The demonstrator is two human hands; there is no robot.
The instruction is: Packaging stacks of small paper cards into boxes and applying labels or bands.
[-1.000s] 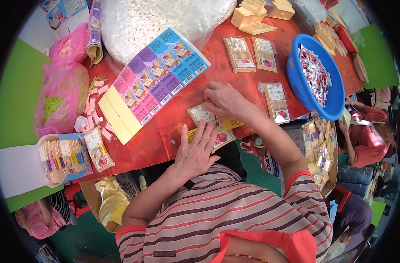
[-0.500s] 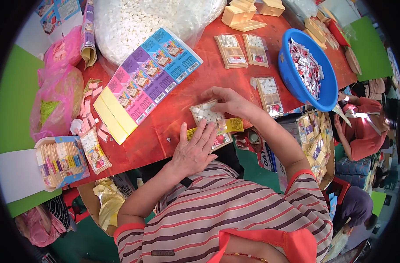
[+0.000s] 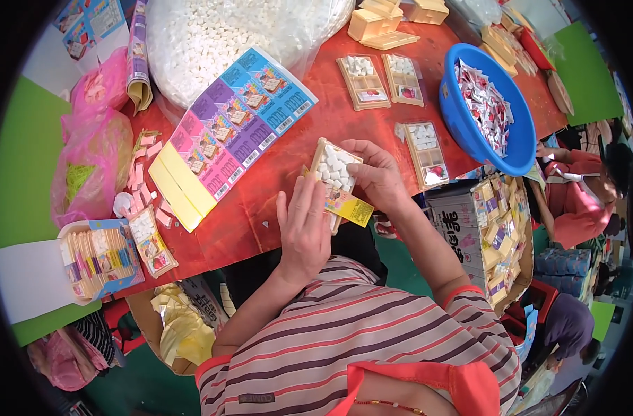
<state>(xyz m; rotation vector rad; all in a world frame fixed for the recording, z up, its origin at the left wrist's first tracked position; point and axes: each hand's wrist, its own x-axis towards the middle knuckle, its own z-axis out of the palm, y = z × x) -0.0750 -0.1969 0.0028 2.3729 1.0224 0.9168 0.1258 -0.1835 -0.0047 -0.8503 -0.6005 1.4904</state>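
Note:
Between my hands, near the table's front edge, a small wooden-coloured compartment tray [image 3: 321, 154] is raised at a tilt. White cube-shaped pieces [image 3: 336, 168] fill its upper part. A printed yellow label strip [image 3: 351, 208] lies across the tray's middle, its right end sticking out past the side. My left hand [image 3: 305, 225] grips the tray's left side with its fingers together. From the right, my right hand [image 3: 377, 173] pinches the opposite side, thumb near the white pieces. My fingers hide part of the tray's lower half.
A sheet of colourful printed labels [image 3: 237, 128] lies left of the hands, below a large clear bag of white pieces [image 3: 219, 48]. Several similar trays [image 3: 427, 156] sit to the right, beside a blue basin of sachets [image 3: 449, 104]. At left stands a box of packed trays [image 3: 98, 256].
The tray has come up off the table and turned more upright. My left hand moved from lying flat across it to its left side; my right hand shifted to its right side.

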